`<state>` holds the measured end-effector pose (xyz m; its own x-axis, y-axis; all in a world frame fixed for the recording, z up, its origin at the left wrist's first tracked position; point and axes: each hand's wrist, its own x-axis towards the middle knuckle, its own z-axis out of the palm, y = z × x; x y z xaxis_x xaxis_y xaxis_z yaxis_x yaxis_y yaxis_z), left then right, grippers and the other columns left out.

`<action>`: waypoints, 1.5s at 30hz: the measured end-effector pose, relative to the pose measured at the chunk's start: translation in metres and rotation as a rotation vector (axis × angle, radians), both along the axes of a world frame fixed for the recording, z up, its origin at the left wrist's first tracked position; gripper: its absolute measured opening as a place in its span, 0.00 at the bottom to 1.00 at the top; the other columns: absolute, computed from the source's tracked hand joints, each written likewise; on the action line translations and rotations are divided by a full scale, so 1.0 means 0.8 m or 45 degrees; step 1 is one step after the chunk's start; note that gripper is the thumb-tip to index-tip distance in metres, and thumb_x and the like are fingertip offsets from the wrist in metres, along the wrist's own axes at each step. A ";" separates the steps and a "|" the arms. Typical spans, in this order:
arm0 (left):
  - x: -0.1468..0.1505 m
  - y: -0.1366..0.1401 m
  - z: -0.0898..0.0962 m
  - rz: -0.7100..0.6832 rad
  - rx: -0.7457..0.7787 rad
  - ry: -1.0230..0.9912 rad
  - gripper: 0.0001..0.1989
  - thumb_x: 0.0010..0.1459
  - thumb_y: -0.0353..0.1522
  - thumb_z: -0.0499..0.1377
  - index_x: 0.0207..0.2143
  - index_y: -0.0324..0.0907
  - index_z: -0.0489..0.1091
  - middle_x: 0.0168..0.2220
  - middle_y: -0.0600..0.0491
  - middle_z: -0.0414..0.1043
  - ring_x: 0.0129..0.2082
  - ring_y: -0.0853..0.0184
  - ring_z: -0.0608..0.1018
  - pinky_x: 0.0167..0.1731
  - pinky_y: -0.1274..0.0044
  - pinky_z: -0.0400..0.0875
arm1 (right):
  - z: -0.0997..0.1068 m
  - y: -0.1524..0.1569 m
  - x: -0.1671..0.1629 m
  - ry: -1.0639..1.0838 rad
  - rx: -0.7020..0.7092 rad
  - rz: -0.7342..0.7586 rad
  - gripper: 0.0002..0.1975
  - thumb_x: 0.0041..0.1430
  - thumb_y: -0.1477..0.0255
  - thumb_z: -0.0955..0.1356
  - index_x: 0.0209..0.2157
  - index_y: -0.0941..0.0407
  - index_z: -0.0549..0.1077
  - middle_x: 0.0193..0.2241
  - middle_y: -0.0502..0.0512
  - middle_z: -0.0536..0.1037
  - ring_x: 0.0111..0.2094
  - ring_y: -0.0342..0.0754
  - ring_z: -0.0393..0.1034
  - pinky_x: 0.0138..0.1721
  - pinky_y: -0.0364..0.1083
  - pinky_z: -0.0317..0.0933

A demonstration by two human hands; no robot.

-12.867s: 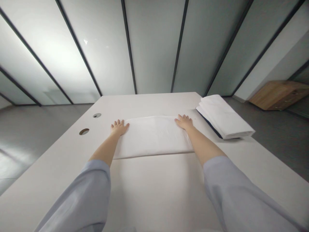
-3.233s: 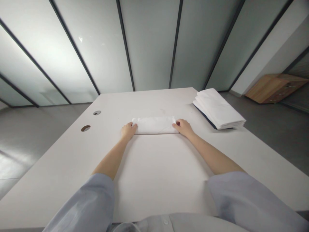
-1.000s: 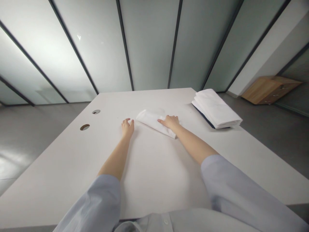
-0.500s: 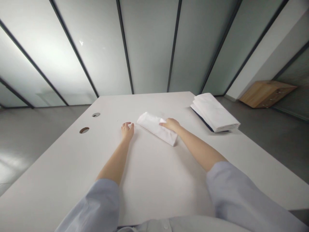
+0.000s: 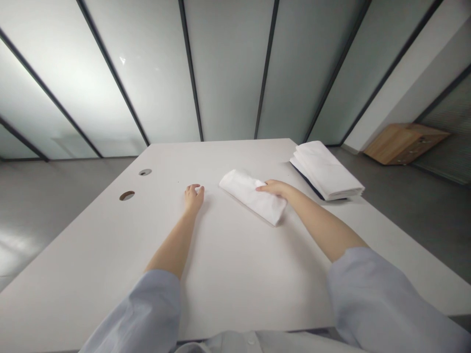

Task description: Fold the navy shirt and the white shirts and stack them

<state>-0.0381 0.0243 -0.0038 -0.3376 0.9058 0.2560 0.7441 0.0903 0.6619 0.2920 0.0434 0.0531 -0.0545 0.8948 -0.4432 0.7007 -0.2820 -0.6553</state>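
A folded white cloth [image 5: 250, 195] is at the middle of the white table [image 5: 228, 274], slanting down toward the right. My right hand [image 5: 274, 189] grips it along its upper right side, with the thumb on top of the cloth and some fingers hidden. To the left of the cloth, and apart from it, my left hand [image 5: 194, 197] rests at the table surface. Its fingers are loosely bent, thumb apart, with nothing between them. Whether the cloth touches the table or hangs just above it, I cannot tell.
A stack of folded white cloths [image 5: 326, 169] with a dark layer underneath lies at the table's right edge. Two round holes [image 5: 127, 195] sit near the left edge, one with a metal cover. Beyond stand frosted glass panels [image 5: 228, 68] and a wooden cabinet [image 5: 403, 142].
My right hand has moved a short way to the right, carrying the folded cloth with it. The gap between cloth and left hand has widened; the left hand has stayed almost in place.
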 end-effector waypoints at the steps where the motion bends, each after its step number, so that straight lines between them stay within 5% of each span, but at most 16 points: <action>1: 0.000 0.000 0.001 -0.003 -0.006 0.004 0.13 0.61 0.36 0.52 0.45 0.44 0.71 0.50 0.46 0.70 0.50 0.60 0.73 0.55 0.68 0.63 | 0.001 -0.002 0.004 0.075 -0.050 -0.011 0.23 0.55 0.62 0.72 0.49 0.60 0.72 0.42 0.62 0.80 0.35 0.52 0.77 0.32 0.44 0.68; 6: -0.001 -0.002 0.002 -0.028 -0.031 -0.001 0.14 0.60 0.37 0.51 0.45 0.43 0.71 0.49 0.45 0.71 0.49 0.59 0.74 0.54 0.69 0.64 | 0.010 -0.008 0.021 0.031 -0.052 -0.016 0.21 0.59 0.66 0.69 0.51 0.61 0.69 0.48 0.64 0.78 0.38 0.52 0.77 0.32 0.44 0.68; 12: 0.000 0.000 0.001 -0.083 -0.058 -0.038 0.14 0.61 0.38 0.51 0.45 0.43 0.70 0.50 0.44 0.71 0.48 0.60 0.75 0.51 0.69 0.67 | 0.019 -0.003 0.062 -0.653 0.320 0.023 0.21 0.61 0.64 0.67 0.51 0.63 0.70 0.54 0.69 0.72 0.50 0.58 0.71 0.44 0.46 0.63; 17: 0.000 0.001 0.002 -0.100 -0.092 -0.043 0.13 0.60 0.38 0.51 0.42 0.44 0.70 0.50 0.45 0.72 0.47 0.60 0.76 0.50 0.69 0.68 | 0.028 -0.009 0.098 -0.864 0.501 -0.061 0.21 0.64 0.61 0.63 0.51 0.61 0.70 0.51 0.68 0.74 0.50 0.59 0.70 0.45 0.48 0.62; 33: -0.002 0.004 -0.001 -0.096 -0.106 0.006 0.14 0.58 0.40 0.51 0.41 0.44 0.71 0.47 0.45 0.73 0.46 0.58 0.77 0.49 0.67 0.69 | 0.141 0.010 0.251 -0.989 0.738 -0.592 0.23 0.66 0.58 0.60 0.48 0.63 0.72 0.47 0.70 0.76 0.48 0.59 0.71 0.45 0.49 0.63; 37: -0.003 0.002 -0.003 -0.096 -0.088 0.022 0.14 0.58 0.40 0.51 0.41 0.45 0.71 0.47 0.46 0.73 0.45 0.59 0.77 0.48 0.68 0.70 | 0.133 0.022 0.284 -0.863 0.706 -0.674 0.24 0.65 0.59 0.61 0.50 0.64 0.72 0.48 0.71 0.75 0.48 0.58 0.71 0.45 0.48 0.63; 45: -0.005 0.004 -0.003 -0.106 -0.146 0.095 0.14 0.58 0.40 0.52 0.41 0.45 0.71 0.46 0.46 0.74 0.46 0.58 0.77 0.49 0.68 0.69 | 0.066 0.030 0.294 -0.904 0.437 -0.665 0.27 0.62 0.58 0.63 0.53 0.65 0.71 0.50 0.74 0.74 0.51 0.58 0.70 0.47 0.50 0.63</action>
